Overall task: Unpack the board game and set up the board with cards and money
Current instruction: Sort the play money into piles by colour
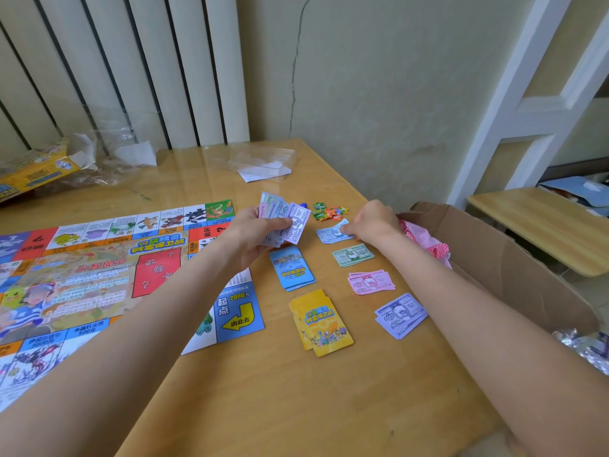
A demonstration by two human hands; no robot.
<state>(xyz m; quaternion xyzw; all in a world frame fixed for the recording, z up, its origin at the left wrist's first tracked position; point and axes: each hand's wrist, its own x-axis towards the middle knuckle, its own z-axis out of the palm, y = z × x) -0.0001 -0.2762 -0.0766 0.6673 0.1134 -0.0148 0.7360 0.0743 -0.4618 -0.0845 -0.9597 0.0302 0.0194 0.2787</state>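
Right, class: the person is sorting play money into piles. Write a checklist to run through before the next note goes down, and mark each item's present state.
1. Left hand grips the unsorted notes: ok.
2. Right hand fingers on the blue note pile: ok.
3. Green pile, pink pile and purple pile lie apart: ok.
4. Blue card deck and yellow card deck lie clear of the money: ok.
5. Board lies flat: ok.
6. Next note's value: cannot tell.
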